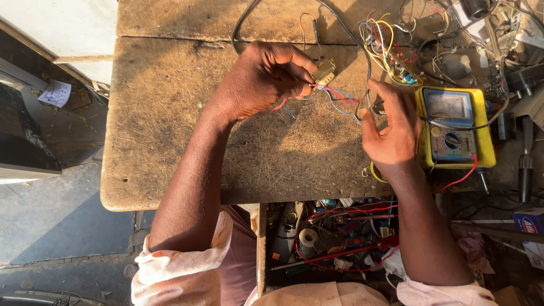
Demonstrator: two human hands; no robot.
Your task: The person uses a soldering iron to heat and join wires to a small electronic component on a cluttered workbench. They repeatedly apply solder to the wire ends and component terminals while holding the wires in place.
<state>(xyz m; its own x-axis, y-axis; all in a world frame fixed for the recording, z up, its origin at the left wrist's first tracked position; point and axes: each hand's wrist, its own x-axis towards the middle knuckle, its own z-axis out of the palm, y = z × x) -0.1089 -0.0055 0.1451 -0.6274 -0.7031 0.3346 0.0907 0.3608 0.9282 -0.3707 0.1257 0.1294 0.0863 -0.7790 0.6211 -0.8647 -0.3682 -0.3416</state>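
Observation:
My left hand (pixel 263 79) grips a small metal transformer-like part (pixel 324 71) above the worn wooden bench (pixel 164 124). Red, blue and grey wires (pixel 340 96) trail from that part toward my right hand (pixel 391 127). My right hand pinches the ends of these wires, and a thin probe tip seems to sit between its fingers. Just right of that hand lies a yellow analogue multimeter (pixel 453 127) with a dial, its black and red leads curling around it.
A tangle of coloured wires and small parts (pixel 391 42) covers the bench's far right. An open drawer (pixel 334 238) below the bench holds tape, wires and tools. A screwdriver (pixel 526 164) lies at the right edge. Pavement shows at left.

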